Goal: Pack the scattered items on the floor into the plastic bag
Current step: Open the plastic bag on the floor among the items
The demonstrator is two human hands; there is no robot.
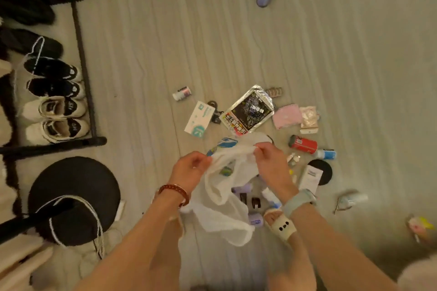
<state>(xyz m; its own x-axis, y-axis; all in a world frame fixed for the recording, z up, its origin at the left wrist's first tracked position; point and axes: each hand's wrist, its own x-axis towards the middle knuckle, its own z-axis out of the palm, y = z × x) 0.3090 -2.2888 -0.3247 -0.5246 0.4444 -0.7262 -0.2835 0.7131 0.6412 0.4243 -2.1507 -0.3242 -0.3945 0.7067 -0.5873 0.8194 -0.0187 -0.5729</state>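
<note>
Our forearms fill the bottom; left hand [189, 168] and right hand [267, 158] each pinch the bag [220, 210] rim, mouth barely parted, above the clutter. Risks — thin plastic slips or tears; the can [303, 144] could roll away.

I see a thin, translucent white plastic bag [220, 210], crinkled and softly glossy, over a pale matt wood-grain floor [331, 54]. Just beyond the bag lies a shiny silver foil packet [248, 111]; right of that, a glossy red metal can [303, 144].
</note>
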